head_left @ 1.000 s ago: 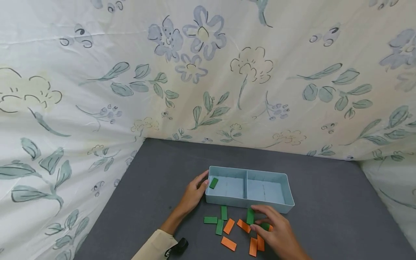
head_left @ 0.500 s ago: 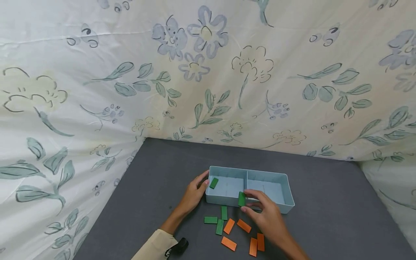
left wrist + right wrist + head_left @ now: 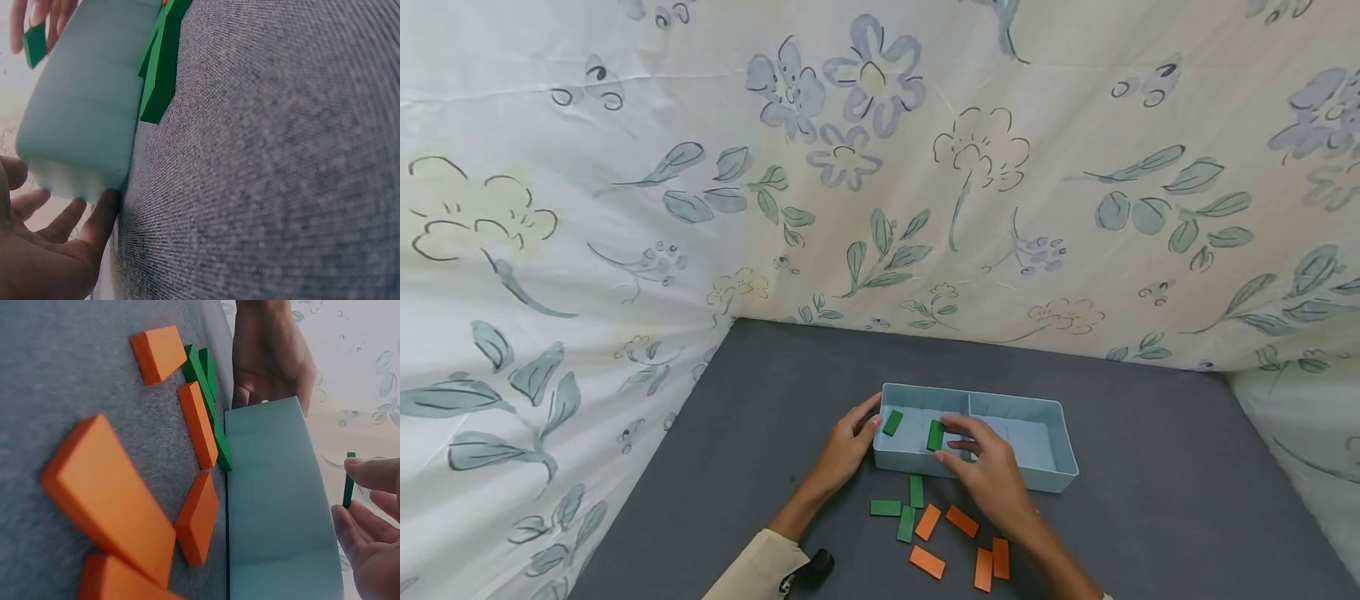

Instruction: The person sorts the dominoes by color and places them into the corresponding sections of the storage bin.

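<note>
A light blue box (image 3: 906,463) with two compartments sits on the dark table. At its left end my left hand (image 3: 841,454) rests its fingertips against the wall, fingers fairly straight in the left wrist view. My right hand (image 3: 994,475) pinches a flat green block (image 3: 935,435) by its two ends, thumb below and fingertips above. It hovers over the left compartment, apart from the box floor. In that same compartment lies another green block (image 3: 892,422), near the left wall. The right hand and wrist hide part of the divider and front rim.
Several green blocks (image 3: 886,507) lie in front of the box. Several orange blocks (image 3: 928,562) are scattered nearer the person, some partly under the right forearm. A black object (image 3: 817,568) shows beside the left sleeve. Floral cloth (image 3: 880,250) hangs behind and at the sides.
My right hand has carried the green block from the table in front of the box up and leftward, over the front rim, above the left compartment. The left hand has stayed at the box end.
</note>
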Available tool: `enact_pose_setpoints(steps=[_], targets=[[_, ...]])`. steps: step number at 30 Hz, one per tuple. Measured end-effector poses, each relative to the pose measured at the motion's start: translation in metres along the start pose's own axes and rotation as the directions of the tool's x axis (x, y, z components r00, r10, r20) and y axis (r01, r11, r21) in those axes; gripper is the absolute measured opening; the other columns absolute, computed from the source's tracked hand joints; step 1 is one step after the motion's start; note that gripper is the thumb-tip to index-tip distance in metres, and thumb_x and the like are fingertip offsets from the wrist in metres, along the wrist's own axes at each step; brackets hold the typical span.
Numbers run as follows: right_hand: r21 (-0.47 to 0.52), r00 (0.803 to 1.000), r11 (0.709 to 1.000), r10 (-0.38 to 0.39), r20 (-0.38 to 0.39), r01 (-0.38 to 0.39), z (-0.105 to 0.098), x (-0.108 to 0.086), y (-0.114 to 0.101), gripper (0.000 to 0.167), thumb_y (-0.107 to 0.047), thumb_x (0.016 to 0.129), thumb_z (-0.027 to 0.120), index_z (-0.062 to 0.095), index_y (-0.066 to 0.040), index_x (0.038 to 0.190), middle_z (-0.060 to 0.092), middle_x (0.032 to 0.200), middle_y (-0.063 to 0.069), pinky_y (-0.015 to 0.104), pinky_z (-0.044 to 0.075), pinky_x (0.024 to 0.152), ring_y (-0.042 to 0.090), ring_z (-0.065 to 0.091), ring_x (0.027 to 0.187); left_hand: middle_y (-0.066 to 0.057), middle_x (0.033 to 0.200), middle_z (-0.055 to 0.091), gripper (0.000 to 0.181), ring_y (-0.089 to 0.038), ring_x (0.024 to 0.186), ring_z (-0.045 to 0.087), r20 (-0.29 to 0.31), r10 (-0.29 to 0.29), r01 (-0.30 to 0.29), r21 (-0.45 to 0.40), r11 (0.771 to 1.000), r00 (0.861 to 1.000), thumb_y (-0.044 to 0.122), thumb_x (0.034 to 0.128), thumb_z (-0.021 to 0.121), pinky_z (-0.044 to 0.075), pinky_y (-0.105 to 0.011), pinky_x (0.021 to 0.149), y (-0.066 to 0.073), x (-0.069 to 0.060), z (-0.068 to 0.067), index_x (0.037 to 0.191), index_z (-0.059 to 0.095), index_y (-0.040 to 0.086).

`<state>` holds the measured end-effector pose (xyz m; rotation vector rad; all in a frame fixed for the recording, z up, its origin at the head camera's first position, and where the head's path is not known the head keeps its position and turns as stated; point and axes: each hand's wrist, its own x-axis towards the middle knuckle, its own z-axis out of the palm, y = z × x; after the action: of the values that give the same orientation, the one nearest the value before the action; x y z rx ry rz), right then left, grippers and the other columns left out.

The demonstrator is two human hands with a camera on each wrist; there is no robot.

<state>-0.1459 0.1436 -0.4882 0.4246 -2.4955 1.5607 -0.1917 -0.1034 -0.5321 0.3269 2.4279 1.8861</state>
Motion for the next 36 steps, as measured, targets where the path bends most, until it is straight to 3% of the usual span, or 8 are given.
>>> enact_pose_setpoints(steps=[3,12,20,36], targets=[[-0.005,1.0,1.0,0.013,0.009,-0.013,0.004,0.005,0.0,0.053,-0.003,0.09,0.084,0.065,-0.009,0.14,0.066,0.136,0.013,0.043,0.06,0.095,0.038,0.072,0.114,-0.013,0.159,0.051,0.049,-0.032,0.146,0.048,-0.004,-0.003,0.003,-0.002,1.0,1.0,0.019,0.1133,0.055,0.037,-0.058,0.118,0.0,0.0,0.0,0.162,0.047,0.016],[0.026,0.997,0.998,0.057,0.047,-0.058,0.011,0.02,-0.003,0.055,0.001,0.09,0.083,0.064,-0.006,0.141,0.067,0.138,0.014,0.031,0.061,0.09,0.041,0.07,0.117,-0.013,0.158,0.051,0.049,-0.032,0.145,0.049,-0.002,-0.003,0.003,0.006,1.0,1.0,0.019,0.1133,0.055,0.039,-0.057,0.116,0.0,0.0,0.0,0.162,0.047,0.016],[-0.023,0.991,0.994,0.113,0.072,-0.111,0.017,0.036,-0.006,0.055,0.001,0.088,0.085,0.066,-0.005,0.14,0.07,0.133,0.013,0.036,0.062,0.087,0.036,0.073,0.114,-0.015,0.156,0.053,0.049,-0.033,0.14,0.054,-0.006,0.005,-0.005,0.016,1.0,1.0,0.02,0.1138,0.054,0.043,-0.055,0.112,0.0,0.002,0.001,0.162,0.047,0.014],[-0.033,0.981,0.99,0.141,0.133,-0.138,0.024,0.058,0.002,0.051,0.007,0.087,0.083,0.069,-0.003,0.135,0.072,0.128,0.017,0.043,0.063,0.085,0.041,0.074,0.108,-0.013,0.156,0.054,0.048,-0.03,0.141,0.053,-0.009,-0.019,0.019,0.002,1.0,1.0,0.021,0.1132,0.055,0.042,-0.053,0.113,0.002,0.002,0.002,0.161,0.049,0.015]])
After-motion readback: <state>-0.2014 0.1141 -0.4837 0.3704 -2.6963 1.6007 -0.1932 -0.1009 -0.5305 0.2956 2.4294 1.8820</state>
